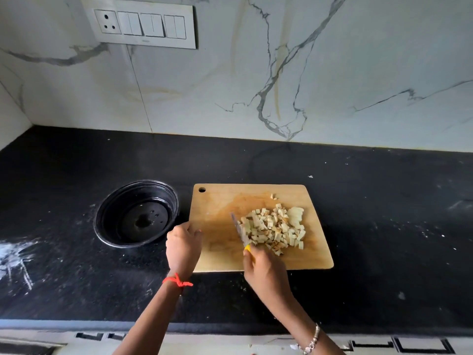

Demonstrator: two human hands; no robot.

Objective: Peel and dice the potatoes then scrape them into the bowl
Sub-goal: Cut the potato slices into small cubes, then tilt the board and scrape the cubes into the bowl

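The dice [273, 228] lie heaped at 3 o'clock on the board [220, 208], with a few strays at 1 o'clock. The bowl [110, 216] sits just off the board at 9 o'clock. The right hand [266, 270] is wrapped round the knife [239, 230], blade against the heap's 9 o'clock side. The left hand [183, 245] curls its fingers over the board's 8 o'clock edge. The cubes look light, damp and loose, likely to scatter or cling to the blade, so better pushed than picked. The board looks stiff and light; grip it by the edge. The counter [384, 226] lies open at 3 o'clock; its front edge runs near at 6 o'clock
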